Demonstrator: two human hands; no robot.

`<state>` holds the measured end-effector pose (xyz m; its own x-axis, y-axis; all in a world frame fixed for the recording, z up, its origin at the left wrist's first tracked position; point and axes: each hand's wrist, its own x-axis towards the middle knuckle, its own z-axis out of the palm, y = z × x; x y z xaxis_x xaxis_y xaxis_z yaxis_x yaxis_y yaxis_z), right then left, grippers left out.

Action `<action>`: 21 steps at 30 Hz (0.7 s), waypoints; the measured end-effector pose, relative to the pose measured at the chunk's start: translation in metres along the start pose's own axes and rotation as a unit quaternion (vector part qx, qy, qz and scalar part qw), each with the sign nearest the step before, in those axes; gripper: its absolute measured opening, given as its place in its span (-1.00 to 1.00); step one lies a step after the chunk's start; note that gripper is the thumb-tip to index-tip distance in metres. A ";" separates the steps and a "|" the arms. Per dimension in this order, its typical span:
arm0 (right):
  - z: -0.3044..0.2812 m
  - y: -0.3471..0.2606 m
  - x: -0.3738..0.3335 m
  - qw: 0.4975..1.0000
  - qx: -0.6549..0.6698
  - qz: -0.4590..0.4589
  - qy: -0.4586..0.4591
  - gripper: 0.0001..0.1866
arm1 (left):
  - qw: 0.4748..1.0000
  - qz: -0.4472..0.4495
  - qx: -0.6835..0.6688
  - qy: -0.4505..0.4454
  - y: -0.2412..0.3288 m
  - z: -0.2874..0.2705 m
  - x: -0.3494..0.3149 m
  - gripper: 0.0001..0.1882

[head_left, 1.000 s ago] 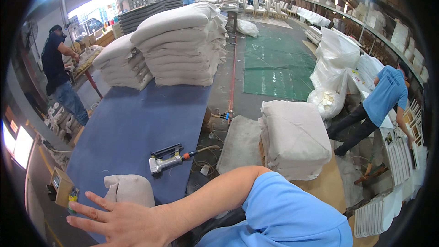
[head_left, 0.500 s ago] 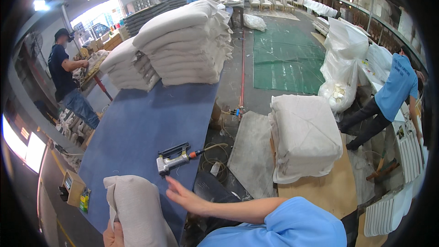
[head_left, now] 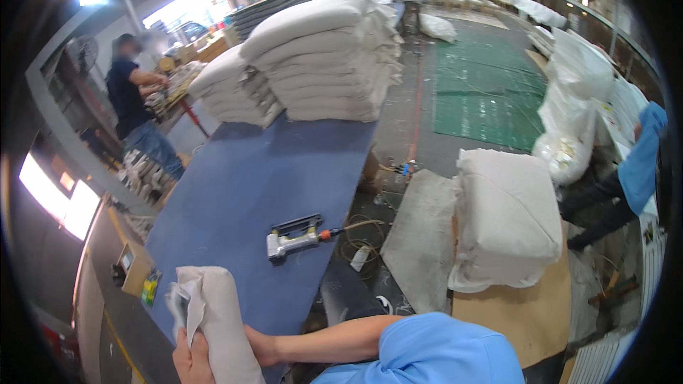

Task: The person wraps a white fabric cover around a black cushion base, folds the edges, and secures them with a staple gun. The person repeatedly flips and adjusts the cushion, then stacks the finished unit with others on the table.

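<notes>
A light beige upholstered seat pad (head_left: 226, 320) stands tilted on edge at the near end of the blue-topped table (head_left: 284, 163). My left hand (head_left: 192, 359) is closed on its left side, thumb and fingers on the loose fabric edge that folds open there. Against the pad's right side lies my right hand (head_left: 262, 347), gripping it; its fingertips are hidden behind the pad. A staple gun (head_left: 293, 240) with a black magazine rests on the table beyond my hands, its air hose (head_left: 363, 224) running off the right edge.
Tall stacks of beige pads (head_left: 324, 64) fill the table's far end. At right, a fabric-covered stack (head_left: 506, 213) sits on a brown board (head_left: 512, 320). A small box (head_left: 135, 270) is at the left edge. Co-workers stand left (head_left: 139, 107) and right (head_left: 640, 163).
My right hand has drawn back from near the staple gun to the pad's right side. The pad has turned, showing its open fabric edge. The view has shifted left.
</notes>
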<state>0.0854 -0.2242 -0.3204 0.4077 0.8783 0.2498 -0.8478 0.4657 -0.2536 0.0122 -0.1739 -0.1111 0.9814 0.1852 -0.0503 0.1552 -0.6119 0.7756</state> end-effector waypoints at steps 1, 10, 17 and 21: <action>-0.001 -0.003 0.013 1.000 0.019 0.013 -0.006 -0.15 | 0.998 0.045 0.004 0.043 -0.022 0.004 0.014 -0.65; -0.097 -0.063 0.047 0.973 -0.092 0.049 0.205 -0.12 | 0.917 -0.021 0.295 0.269 -0.248 0.076 0.152 -0.69; -0.180 -0.100 0.052 0.697 -0.583 0.066 0.412 -0.34 | 0.932 0.026 0.288 0.216 -0.292 0.134 0.153 -0.68; -0.210 -0.125 0.102 0.770 -0.440 -0.232 0.400 -0.32 | 0.939 0.020 0.285 0.193 -0.290 0.138 0.157 -0.69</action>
<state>0.3037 -0.1700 -0.4596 0.9743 0.2166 -0.0613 -0.1329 0.3334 -0.9334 0.1373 -0.0733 -0.4306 0.8910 0.3501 0.2890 0.2614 -0.9162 0.3038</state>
